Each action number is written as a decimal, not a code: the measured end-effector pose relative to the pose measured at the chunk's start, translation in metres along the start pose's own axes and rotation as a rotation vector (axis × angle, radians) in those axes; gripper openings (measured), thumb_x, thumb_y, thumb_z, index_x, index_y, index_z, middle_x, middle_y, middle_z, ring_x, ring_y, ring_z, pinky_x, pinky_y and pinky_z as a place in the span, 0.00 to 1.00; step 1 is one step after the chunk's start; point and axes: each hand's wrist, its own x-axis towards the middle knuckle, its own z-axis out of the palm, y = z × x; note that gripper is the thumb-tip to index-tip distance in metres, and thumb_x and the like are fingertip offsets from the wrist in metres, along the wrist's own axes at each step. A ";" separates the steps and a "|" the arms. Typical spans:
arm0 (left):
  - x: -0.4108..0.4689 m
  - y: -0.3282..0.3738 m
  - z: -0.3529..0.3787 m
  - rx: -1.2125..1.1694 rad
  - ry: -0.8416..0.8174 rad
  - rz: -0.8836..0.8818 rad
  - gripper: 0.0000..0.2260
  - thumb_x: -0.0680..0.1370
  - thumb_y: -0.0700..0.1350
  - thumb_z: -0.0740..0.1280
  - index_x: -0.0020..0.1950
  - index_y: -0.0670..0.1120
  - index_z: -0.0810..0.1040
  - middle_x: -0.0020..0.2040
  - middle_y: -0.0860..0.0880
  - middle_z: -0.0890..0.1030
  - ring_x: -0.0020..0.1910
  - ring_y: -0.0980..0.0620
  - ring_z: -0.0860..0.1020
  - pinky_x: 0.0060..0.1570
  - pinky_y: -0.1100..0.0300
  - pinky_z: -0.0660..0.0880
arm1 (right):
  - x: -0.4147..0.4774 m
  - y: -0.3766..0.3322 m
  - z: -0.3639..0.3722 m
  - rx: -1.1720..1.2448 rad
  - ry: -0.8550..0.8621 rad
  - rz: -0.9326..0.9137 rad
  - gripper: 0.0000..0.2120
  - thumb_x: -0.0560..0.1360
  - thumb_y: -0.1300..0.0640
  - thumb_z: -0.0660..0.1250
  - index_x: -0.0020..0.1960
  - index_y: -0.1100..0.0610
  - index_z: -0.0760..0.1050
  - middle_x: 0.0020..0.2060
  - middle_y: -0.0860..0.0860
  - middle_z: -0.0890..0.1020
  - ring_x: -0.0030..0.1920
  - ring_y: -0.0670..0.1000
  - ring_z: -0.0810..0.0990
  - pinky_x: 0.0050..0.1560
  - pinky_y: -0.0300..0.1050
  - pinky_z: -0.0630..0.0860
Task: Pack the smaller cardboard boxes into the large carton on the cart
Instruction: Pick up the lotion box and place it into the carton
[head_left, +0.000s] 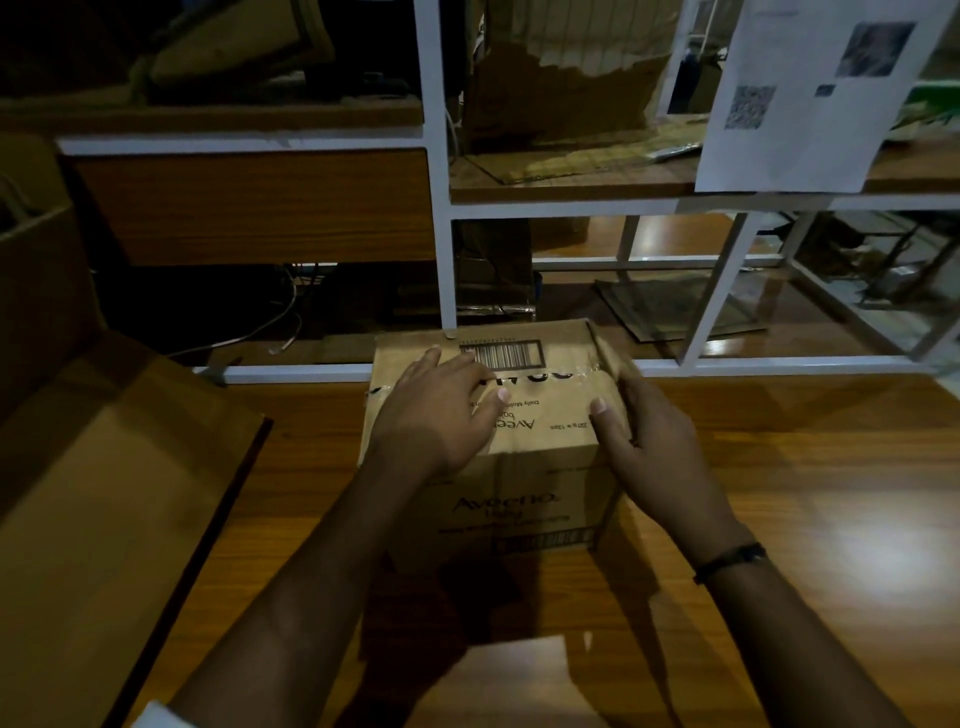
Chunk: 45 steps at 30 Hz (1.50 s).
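A small cardboard box (540, 415) with a barcode and printed lettering stands on the wooden floor, in front of a white shelf frame. My left hand (436, 415) lies flat on its top, fingers spread toward the barcode. My right hand (649, 441) wraps the box's right top edge, thumb on the lid and fingers down the right side. The top flaps are down, with tape across them. A large open carton (93, 467) fills the left side of the view, its flap spread toward me.
White metal shelving (441, 234) with wooden boards stands right behind the box. A printed paper sheet (810, 93) hangs at the upper right. Flat cardboard (675, 306) lies under the shelves. Cables (270, 332) trail on the floor at left. Bare wooden floor (805, 493) extends right.
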 end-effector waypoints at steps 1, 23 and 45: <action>0.002 -0.001 0.000 -0.003 0.013 -0.002 0.20 0.85 0.62 0.56 0.73 0.55 0.75 0.80 0.53 0.68 0.82 0.46 0.56 0.78 0.47 0.56 | 0.004 -0.004 -0.001 -0.110 0.017 -0.022 0.26 0.83 0.42 0.59 0.77 0.50 0.64 0.71 0.51 0.73 0.70 0.52 0.72 0.65 0.55 0.77; -0.048 0.039 -0.051 -0.001 0.443 0.002 0.16 0.84 0.62 0.57 0.57 0.56 0.79 0.46 0.56 0.80 0.41 0.57 0.75 0.33 0.62 0.63 | -0.002 -0.103 -0.041 -0.606 -0.074 -0.465 0.20 0.76 0.46 0.73 0.65 0.50 0.75 0.57 0.51 0.77 0.53 0.50 0.77 0.50 0.42 0.74; -0.081 0.024 0.058 0.086 0.333 -0.061 0.32 0.75 0.56 0.72 0.77 0.53 0.69 0.72 0.52 0.74 0.71 0.45 0.67 0.67 0.44 0.71 | -0.020 -0.015 0.054 -0.519 0.094 -0.508 0.24 0.73 0.42 0.63 0.65 0.52 0.72 0.56 0.53 0.77 0.54 0.54 0.71 0.55 0.52 0.63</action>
